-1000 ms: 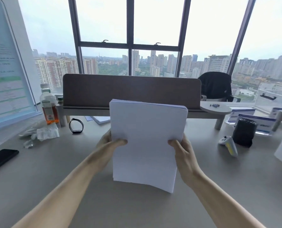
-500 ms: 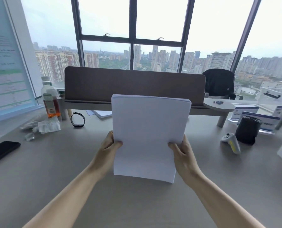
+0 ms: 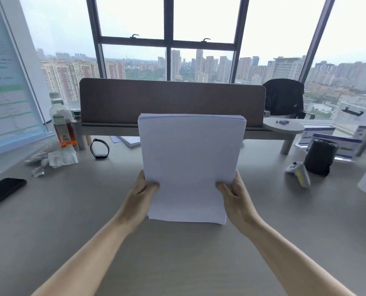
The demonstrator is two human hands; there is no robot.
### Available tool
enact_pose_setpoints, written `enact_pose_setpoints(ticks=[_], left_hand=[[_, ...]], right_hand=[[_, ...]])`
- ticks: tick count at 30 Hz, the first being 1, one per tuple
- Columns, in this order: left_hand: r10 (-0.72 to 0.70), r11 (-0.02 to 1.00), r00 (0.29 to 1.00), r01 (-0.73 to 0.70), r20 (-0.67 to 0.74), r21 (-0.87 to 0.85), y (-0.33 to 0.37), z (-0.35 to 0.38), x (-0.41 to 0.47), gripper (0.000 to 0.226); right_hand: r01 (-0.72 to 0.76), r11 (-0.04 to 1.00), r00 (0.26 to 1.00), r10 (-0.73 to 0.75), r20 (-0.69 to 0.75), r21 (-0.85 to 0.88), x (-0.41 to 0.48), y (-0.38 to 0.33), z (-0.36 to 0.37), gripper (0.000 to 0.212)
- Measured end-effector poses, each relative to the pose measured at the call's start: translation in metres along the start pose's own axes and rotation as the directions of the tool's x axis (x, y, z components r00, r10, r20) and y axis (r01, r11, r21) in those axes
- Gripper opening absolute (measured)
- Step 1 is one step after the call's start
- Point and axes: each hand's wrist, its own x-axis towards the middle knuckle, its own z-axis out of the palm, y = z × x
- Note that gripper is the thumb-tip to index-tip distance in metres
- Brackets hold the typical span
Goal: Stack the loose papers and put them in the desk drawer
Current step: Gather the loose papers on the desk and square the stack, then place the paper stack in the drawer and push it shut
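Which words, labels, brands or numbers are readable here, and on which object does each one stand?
None can be quoted.
Wall poster: lines of text, blurred.
Bottle label: print too small.
Blue-and-white boxes: text blurred.
Paper stack, held in both hands: the facing sheet is blank.

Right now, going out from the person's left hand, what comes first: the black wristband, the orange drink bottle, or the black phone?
Measured from the left hand in the head view:
1. Black wristband, standing on the desk ahead of the hand, to its left.
2. Orange drink bottle, further back and left, beside the crumpled tissue.
3. Black phone, lying at the desk's far left edge.
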Motion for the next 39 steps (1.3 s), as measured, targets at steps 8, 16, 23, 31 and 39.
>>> enact_pose_setpoints(ticks=[8,16,23,31,39], left_hand=[[0.065,0.992,0.998,-0.068,0.023,0.107,0.000,0.009,-0.005,0.047],[0.217,0.976,0.967,-0.214,0.133,-0.039,0.051,0.085,-0.005,0.040],[0.034,0.967,0.959,0.040,0.280,-0.252,0.071,0.206,-0.026,0.028],[-0.194,0.782,0.853,0.433,0.485,-0.449,0.074,0.352,-0.099,0.033],[-0.392,0.758,0.738,0.597,0.549,-0.262,0.057,0.473,-0.219,0.020]], right_hand=[[0.002,0.995,0.999,0.002,0.035,-0.097,-0.010,-0.002,-0.013,0.034],[0.044,0.996,0.997,-0.048,-0.055,-0.072,-0.025,-0.053,-0.104,0.035],[-0.138,0.990,0.962,0.142,-0.232,0.036,-0.095,-0.056,-0.223,0.040],[0.006,0.877,0.856,0.244,-0.456,0.481,-0.276,-0.040,-0.291,0.093],[0.032,0.934,0.233,0.340,-0.911,0.357,-0.311,-0.019,-0.289,0.014]])
